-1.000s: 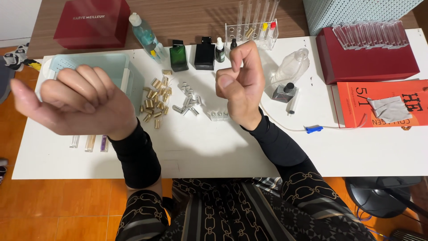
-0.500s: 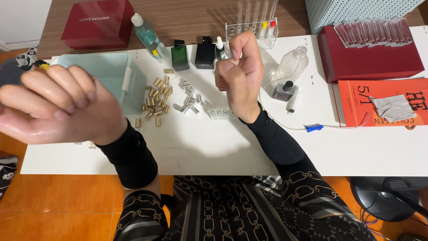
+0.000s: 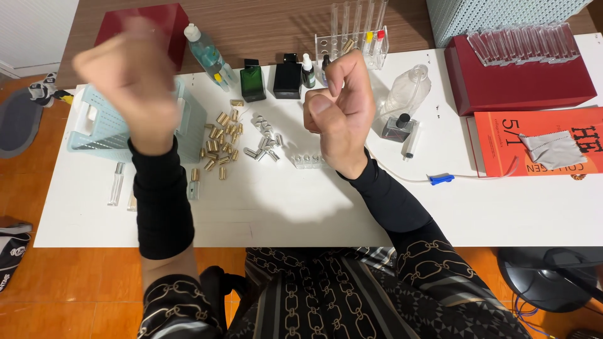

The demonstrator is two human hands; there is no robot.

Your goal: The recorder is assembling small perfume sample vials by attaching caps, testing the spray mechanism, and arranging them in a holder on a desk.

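I see both hands raised above the desk [image 3: 314, 207] as empty fists: my right hand [image 3: 339, 113] over the silver caps [image 3: 264, 135], my left hand [image 3: 135, 81], blurred but seemingly closed, over the pale green basket [image 3: 94, 129]. Gold caps [image 3: 220, 141] lie scattered between them, with the green bottle [image 3: 252, 80] and black bottle [image 3: 287, 76] behind.

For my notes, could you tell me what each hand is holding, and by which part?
Nothing shows in either fist: the left hand is blurred and the right hand closed, both raised above the table.
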